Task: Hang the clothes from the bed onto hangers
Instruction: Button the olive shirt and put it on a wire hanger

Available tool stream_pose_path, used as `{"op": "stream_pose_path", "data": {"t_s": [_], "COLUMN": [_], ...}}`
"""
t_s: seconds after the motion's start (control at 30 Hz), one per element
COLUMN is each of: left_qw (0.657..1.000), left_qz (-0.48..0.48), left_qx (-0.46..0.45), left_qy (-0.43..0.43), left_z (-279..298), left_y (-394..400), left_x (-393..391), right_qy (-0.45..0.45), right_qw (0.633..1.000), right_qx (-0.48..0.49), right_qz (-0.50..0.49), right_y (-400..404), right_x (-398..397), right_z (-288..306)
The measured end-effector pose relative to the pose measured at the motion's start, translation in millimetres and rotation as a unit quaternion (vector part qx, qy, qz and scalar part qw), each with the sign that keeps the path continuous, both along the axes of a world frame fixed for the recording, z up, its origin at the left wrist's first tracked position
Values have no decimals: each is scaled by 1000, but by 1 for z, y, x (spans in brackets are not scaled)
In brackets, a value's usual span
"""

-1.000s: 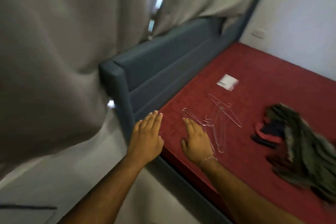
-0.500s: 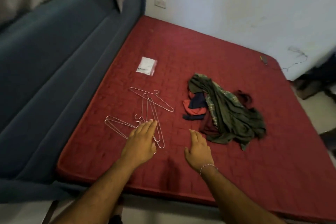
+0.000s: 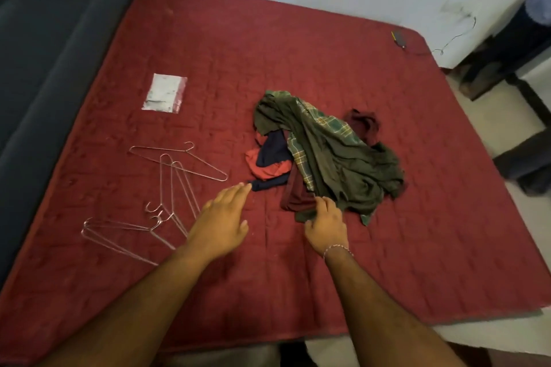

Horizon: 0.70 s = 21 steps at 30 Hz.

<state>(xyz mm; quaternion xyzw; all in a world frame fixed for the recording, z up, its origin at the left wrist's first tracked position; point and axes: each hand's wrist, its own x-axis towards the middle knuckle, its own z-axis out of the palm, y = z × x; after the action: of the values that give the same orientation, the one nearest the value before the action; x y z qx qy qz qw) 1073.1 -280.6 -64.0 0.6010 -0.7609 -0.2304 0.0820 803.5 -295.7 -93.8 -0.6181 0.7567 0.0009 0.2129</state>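
Observation:
A heap of clothes (image 3: 328,155) lies in the middle of the red mattress (image 3: 298,48): a dark green garment, a green plaid shirt, maroon, red and navy pieces. Several wire hangers (image 3: 167,191) lie scattered to the left of the heap. My left hand (image 3: 220,220) hovers flat with fingers stretched toward a navy piece, its fingertips almost at it. My right hand (image 3: 325,223) rests at the near edge of the heap, fingers touching the maroon and green cloth; whether it grips any is unclear.
A small white plastic packet (image 3: 165,93) lies on the mattress at the back left. A dark blue padded headboard (image 3: 44,39) runs along the left. A white wall is behind. A small dark object with a cable (image 3: 399,39) sits at the far right corner; dark furniture stands right.
The view has swung right from the curtain and headboard to centre on the bed. Both hands have moved from the hangers and mattress edge rightward to the clothes heap.

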Motion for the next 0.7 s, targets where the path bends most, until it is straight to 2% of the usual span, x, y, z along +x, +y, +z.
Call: {"op": "stream_pose_path", "data": {"t_s": [0.2,0.37,0.53,0.6,0.63,0.7], "left_qw": [997,998,997,995,994,988], "left_qz": [57,53,52,40,40,66], "left_qx": [44,32,55,87,103,138], "left_qy": [-12,-9,-2,-7,-7,0], "left_z": [-32,-46,-63,-72,-76,-83], "left_y": [-52,-82,-68,-58,-57,-58], "left_x": [-89,-139,-164,-167,-167,-163], "right_qy": [-18,-12,-11,-52,-102,-267], "right_qw": [992,982,969,967,966,938], "right_qx": [108,180,241,234,216,159], "right_qz": [-60,-48,-44,-81,-102,-154], "right_y": [-86,-132,-153,-159,-161,-160], "right_x": [-91,-118,-141,-144,-144,-133], "right_z": [-84,-133,-159,-163,-161,-149]}}
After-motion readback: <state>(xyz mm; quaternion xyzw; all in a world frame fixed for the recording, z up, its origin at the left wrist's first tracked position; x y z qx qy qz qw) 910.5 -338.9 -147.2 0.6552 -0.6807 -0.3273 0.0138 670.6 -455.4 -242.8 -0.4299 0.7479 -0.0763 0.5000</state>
